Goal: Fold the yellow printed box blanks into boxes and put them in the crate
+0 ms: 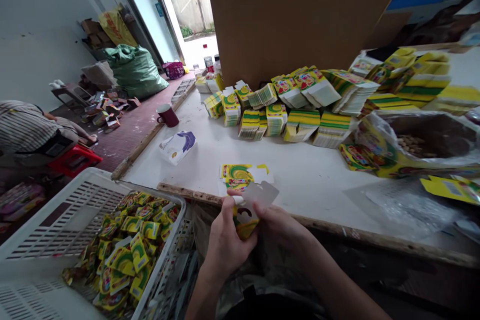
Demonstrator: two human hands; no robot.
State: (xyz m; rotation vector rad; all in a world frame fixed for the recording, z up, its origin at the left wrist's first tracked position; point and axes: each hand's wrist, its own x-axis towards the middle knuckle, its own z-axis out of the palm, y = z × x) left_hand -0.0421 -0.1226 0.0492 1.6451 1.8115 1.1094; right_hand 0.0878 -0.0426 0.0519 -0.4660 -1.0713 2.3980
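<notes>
Just beyond the table's front edge, both my hands are closed on one small yellow carton (245, 230) with a pale flap raised. My left hand (225, 240) wraps around its left side and base, and something white covers a fingertip there. My right hand (279, 225) pinches the carton's right side near the flap. What the carton holds, if anything, I cannot make out. Directly behind it, flat yellow-green printed cartons (238, 172) lie on the white table (300, 180).
Bundled carton stacks (300, 122) line the back below a brown cardboard panel (300, 15). An open plastic-lined container (423, 145) with small tan pieces is at right. A maroon mug (167, 115) and a white-purple box (178, 147) stand left. A white crate (93, 180) holds many small cartons. A person sits far left.
</notes>
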